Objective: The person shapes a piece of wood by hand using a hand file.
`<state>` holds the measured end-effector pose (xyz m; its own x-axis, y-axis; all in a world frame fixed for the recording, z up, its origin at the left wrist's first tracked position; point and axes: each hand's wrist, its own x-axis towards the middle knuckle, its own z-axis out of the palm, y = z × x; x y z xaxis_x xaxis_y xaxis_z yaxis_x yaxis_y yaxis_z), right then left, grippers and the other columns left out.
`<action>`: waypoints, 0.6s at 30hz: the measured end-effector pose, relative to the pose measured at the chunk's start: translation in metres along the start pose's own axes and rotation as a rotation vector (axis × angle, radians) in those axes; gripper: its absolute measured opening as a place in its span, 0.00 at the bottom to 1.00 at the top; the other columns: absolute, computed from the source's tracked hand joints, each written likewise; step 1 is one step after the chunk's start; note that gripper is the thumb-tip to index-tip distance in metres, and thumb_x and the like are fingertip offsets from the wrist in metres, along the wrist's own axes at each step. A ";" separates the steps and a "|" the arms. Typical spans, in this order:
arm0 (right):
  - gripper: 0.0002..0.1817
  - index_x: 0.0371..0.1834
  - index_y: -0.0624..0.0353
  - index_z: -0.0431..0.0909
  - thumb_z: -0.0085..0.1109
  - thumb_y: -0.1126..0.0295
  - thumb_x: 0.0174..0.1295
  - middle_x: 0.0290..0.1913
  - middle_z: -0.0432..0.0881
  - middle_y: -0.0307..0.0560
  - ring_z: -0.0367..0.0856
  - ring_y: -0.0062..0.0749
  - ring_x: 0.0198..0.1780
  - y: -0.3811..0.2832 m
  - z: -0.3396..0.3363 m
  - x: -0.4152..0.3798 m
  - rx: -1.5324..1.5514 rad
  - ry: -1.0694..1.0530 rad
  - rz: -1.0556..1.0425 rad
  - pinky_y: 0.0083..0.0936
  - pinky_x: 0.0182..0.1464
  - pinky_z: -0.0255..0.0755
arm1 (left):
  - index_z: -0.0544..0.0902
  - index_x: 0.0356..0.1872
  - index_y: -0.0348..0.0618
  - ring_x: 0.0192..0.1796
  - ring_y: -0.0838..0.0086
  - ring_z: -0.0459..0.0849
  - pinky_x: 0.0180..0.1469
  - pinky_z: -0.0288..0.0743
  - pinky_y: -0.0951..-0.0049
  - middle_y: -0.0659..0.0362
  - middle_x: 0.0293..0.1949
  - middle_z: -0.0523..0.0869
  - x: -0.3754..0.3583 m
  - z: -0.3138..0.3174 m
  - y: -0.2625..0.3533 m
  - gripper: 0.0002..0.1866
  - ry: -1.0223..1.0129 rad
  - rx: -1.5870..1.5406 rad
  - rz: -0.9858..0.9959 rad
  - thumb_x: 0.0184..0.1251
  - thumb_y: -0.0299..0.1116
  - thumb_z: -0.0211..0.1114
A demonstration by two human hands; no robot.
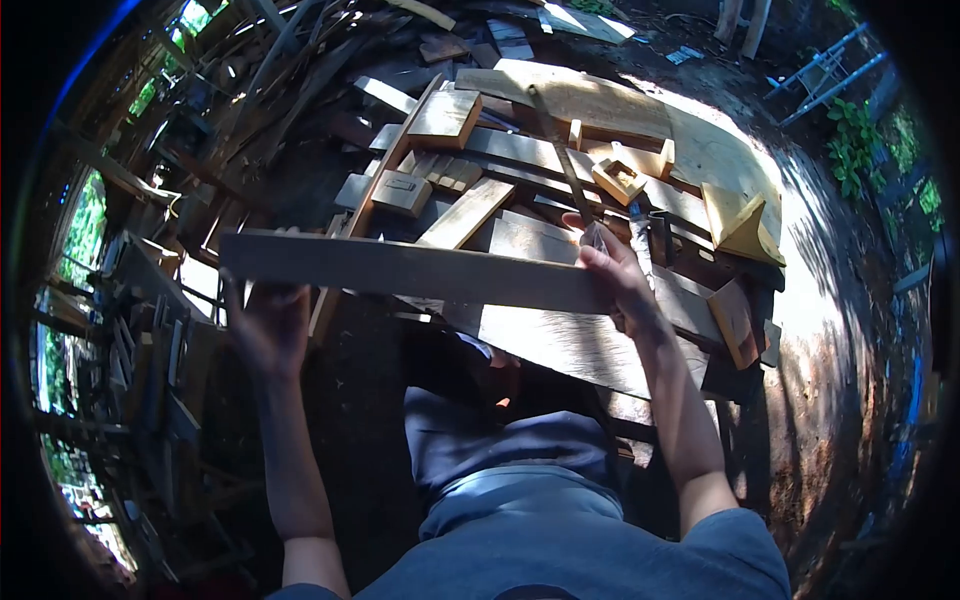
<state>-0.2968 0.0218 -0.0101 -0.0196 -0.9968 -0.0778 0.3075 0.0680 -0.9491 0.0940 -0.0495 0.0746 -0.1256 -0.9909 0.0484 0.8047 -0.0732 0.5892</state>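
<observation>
A long, narrow wooden board [420, 272] is held up in front of me, its shaded face toward me. My left hand [272, 325] grips its left end from below, slightly blurred. At the right end, my right hand [620, 275] is closed around the board. The same hand also holds a long, thin file-like tool [560, 145], which points up and away over the workbench; its exact kind is hard to make out. Just beyond the hands are a wooden block [402, 192] and a loose plank [467, 212].
The slatted workbench [550, 335] carries a larger block [445, 118], a hollowed wooden piece [620, 178], an angled wooden piece [745, 230] and an upright offcut [733, 322]. Piled timber [150, 360] stands on the left. A metal ladder [825, 70] leans at the far right.
</observation>
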 end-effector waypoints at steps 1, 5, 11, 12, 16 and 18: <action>0.29 0.69 0.55 0.68 0.62 0.62 0.66 0.30 0.69 0.25 0.66 0.07 0.28 0.007 0.010 -0.006 0.040 0.029 -0.058 0.09 0.29 0.58 | 0.62 0.71 0.33 0.66 0.67 0.74 0.49 0.74 0.73 0.42 0.70 0.69 0.012 -0.009 -0.014 0.35 -0.192 0.021 -0.080 0.74 0.48 0.58; 0.29 0.71 0.59 0.65 0.61 0.71 0.67 0.28 0.68 0.27 0.64 0.08 0.27 0.011 0.083 -0.039 0.066 0.124 -0.143 0.09 0.29 0.58 | 0.69 0.63 0.36 0.55 0.68 0.79 0.63 0.70 0.65 0.46 0.53 0.81 -0.018 0.064 -0.141 0.27 0.116 0.401 -0.179 0.74 0.47 0.57; 0.31 0.73 0.60 0.62 0.59 0.77 0.67 0.40 0.76 0.37 0.65 0.09 0.31 0.033 0.106 -0.084 -0.220 0.238 -0.342 0.10 0.35 0.65 | 0.71 0.53 0.39 0.34 0.72 0.85 0.37 0.81 0.72 0.52 0.39 0.85 -0.016 0.068 -0.172 0.22 -0.058 0.499 -0.386 0.70 0.46 0.62; 0.30 0.73 0.60 0.62 0.58 0.77 0.67 0.41 0.76 0.38 0.65 0.10 0.31 0.031 0.106 -0.088 -0.185 0.217 -0.319 0.10 0.34 0.66 | 0.72 0.53 0.41 0.34 0.74 0.84 0.35 0.81 0.74 0.53 0.40 0.84 -0.014 0.071 -0.174 0.21 -0.132 0.488 -0.413 0.72 0.48 0.60; 0.29 0.73 0.61 0.61 0.56 0.77 0.69 0.41 0.78 0.38 0.68 0.10 0.31 0.021 0.094 -0.088 -0.323 0.209 -0.335 0.11 0.31 0.68 | 0.74 0.50 0.40 0.32 0.76 0.83 0.35 0.81 0.74 0.57 0.38 0.83 -0.005 0.062 -0.194 0.22 -0.133 0.472 -0.609 0.74 0.52 0.55; 0.28 0.72 0.58 0.62 0.56 0.72 0.71 0.29 0.74 0.31 0.70 0.10 0.26 0.007 0.093 -0.084 -0.175 0.282 -0.266 0.10 0.30 0.67 | 0.74 0.49 0.40 0.31 0.76 0.83 0.34 0.81 0.74 0.58 0.36 0.83 -0.004 0.053 -0.200 0.23 -0.017 0.366 -0.729 0.74 0.53 0.54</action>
<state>-0.2042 0.1021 0.0179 -0.3438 -0.9315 0.1191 0.0908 -0.1592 -0.9831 -0.0967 -0.0250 -0.0009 -0.5556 -0.7064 -0.4386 0.2769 -0.6545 0.7035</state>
